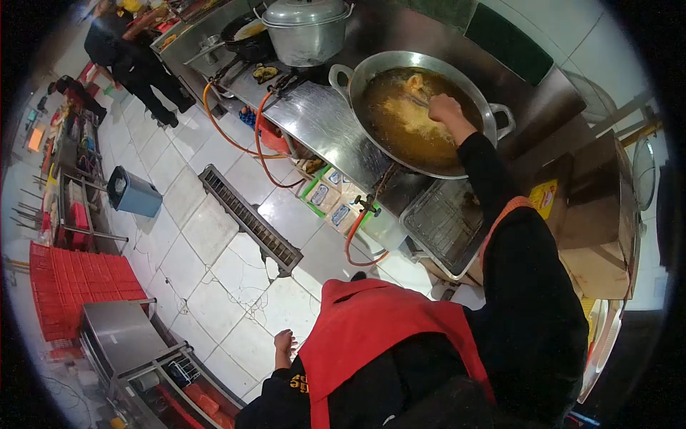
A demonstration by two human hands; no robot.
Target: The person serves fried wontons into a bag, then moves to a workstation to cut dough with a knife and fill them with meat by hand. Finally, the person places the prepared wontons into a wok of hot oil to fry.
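Over a wide two-handled pan (359, 73) of bubbling brown oil, my right hand (446, 109) is closed round the end of a utensil that I cannot make out fully. Beside its tip, a golden fried piece (414, 83) shows in the oil, with pale foam around it. My left hand (284, 342) hangs low beside the red apron (379, 322), away from the stove, its fingers curled. Whether it holds anything is too small to tell.
A lidded metal pot (306, 39) stands on the steel counter (314, 107). Orange gas hoses hang in front. Below the pan is a wire-rack tray (443, 222); cardboard boxes (597, 214) are at right. Two people (132, 64) stand at the far left.
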